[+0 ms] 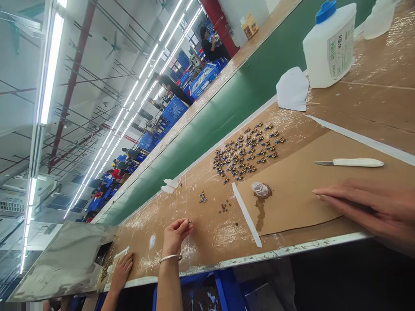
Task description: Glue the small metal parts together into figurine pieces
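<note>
My left hand (177, 233), with a bangle at the wrist, is closed in a pinch above the table. Between its fingertips shows a tiny dark metal piece (190, 221), too small to name. My right hand (372, 205) reaches in from the right edge, low over a cardboard sheet (292, 203). Its fingers are stretched out with the tips close together, and I see nothing in them. Beyond it lies a white-handled knife (356, 162). Between my hands are small dark round pieces (223, 208), a small blue-and-gold cluster (202, 198) and a wet, whitish lump (261, 189).
Many small blue-and-gold pieces (248, 151) lie spread beyond the cardboard. A white jug with a blue cap (330, 47) stands at back right. Small white bottles (169, 185) lie near the green strip (207, 112). A co-worker's hand (121, 270) rests at far left.
</note>
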`<state>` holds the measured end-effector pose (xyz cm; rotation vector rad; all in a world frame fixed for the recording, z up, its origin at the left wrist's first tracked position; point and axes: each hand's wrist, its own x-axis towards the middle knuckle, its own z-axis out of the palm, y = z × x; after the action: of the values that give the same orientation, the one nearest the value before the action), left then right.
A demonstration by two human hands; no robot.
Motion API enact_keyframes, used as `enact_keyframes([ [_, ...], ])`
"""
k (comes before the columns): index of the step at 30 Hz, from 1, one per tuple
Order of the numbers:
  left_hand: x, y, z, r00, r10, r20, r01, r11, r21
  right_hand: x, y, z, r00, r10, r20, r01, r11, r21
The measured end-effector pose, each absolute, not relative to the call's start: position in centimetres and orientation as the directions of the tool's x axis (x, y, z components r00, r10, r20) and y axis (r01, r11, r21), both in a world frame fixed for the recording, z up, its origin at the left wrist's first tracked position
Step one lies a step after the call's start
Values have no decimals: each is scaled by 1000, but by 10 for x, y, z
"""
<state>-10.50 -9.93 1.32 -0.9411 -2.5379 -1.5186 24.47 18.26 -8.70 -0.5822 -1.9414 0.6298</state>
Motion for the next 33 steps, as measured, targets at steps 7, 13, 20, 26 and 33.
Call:
enact_keyframes([
  [7, -87, -58, 3, -831, 525, -185, -15, 311, 950, 244, 183, -58, -403, 532, 745, 64, 828, -557],
  [13, -47, -41, 2, -838, 511, -190, -139, 138, 981, 246, 183, -67, -444, 558, 701, 62, 800, -597],
  [20, -16, -21, 2, -829, 525, -193, -161, 106, 981, 246, 181, -71, -441, 579, 686, 48, 778, -627],
  [26, -6, -7, 5, -823, 524, -218, -170, 139, 976, 245, 182, -66, -430, 590, 683, 32, 766, -642],
  [33, 15, 20, 15, -849, 516, -111, 10, 227, 974, 247, 184, -67, -434, 539, 722, 31, 810, -586],
])
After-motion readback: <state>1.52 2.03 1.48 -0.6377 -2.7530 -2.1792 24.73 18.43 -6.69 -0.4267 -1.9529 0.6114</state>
